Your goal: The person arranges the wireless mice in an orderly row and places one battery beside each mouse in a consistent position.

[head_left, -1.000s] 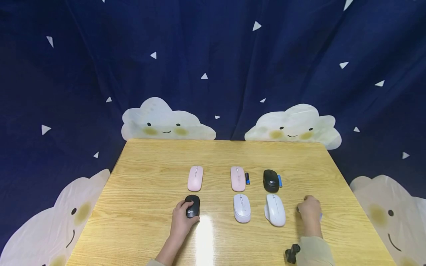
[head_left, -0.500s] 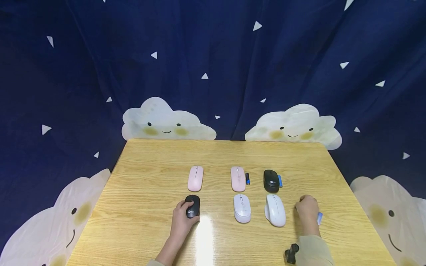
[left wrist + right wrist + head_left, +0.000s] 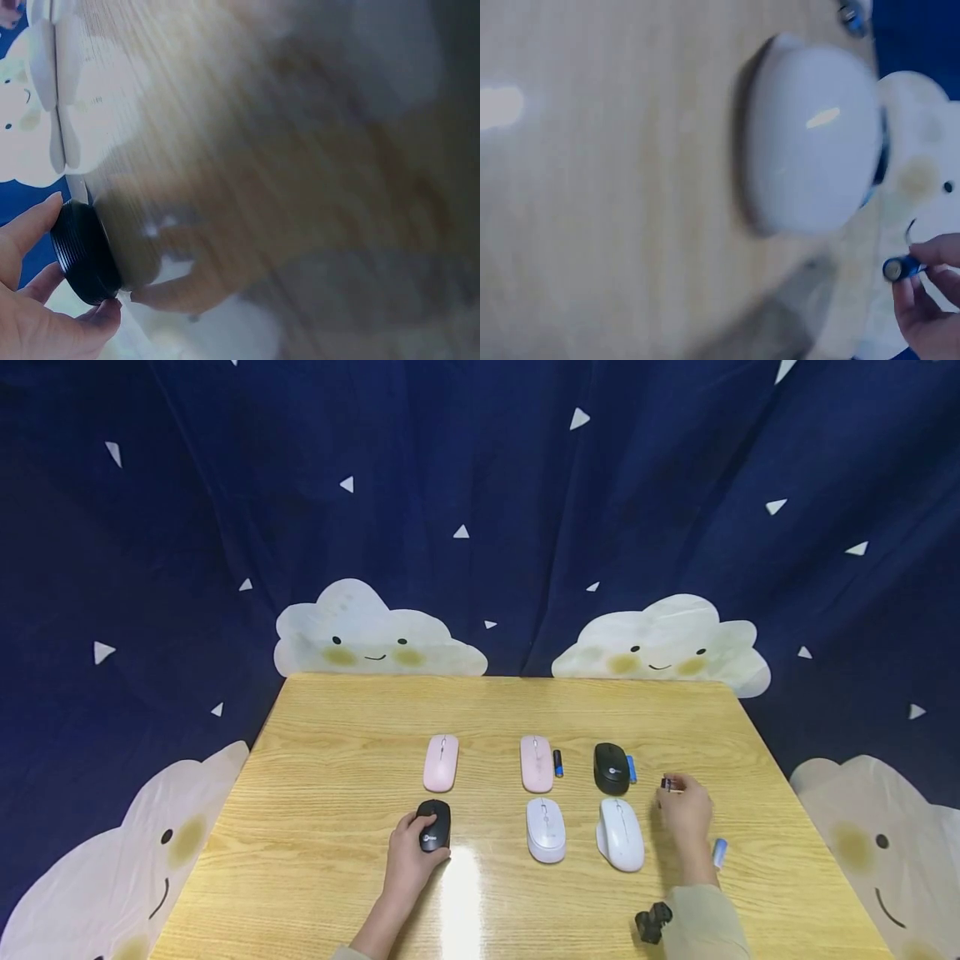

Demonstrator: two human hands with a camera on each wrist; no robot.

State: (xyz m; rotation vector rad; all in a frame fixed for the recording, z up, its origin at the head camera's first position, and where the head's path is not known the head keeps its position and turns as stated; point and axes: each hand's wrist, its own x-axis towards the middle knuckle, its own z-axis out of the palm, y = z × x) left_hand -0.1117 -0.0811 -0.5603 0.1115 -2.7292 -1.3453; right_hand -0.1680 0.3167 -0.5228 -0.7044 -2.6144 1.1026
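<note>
My left hand (image 3: 408, 857) grips a black computer mouse (image 3: 437, 827) by its sides on the wooden table. In the left wrist view, the fingers and thumb hold that mouse's edges. On the right side, my right hand (image 3: 686, 807) pinches a battery (image 3: 901, 268) between thumb and fingers, its round end showing in the right wrist view. Left of and nearer than that hand lies a white mouse (image 3: 621, 839). A blue battery (image 3: 720, 852) rests on the table just right of my right wrist.
A black mouse (image 3: 611, 766) has a blue battery (image 3: 632, 769) beside it. One pink mouse (image 3: 536, 764) has a dark battery (image 3: 558, 763) at its right. Another pink mouse (image 3: 441, 763) and a second white mouse (image 3: 546, 831) also lie on the table (image 3: 337, 735).
My right hand has moved away from me over the table, bringing the pinched battery into sight. The blue battery near that wrist is now uncovered. My left hand and its mouse have stayed still.
</note>
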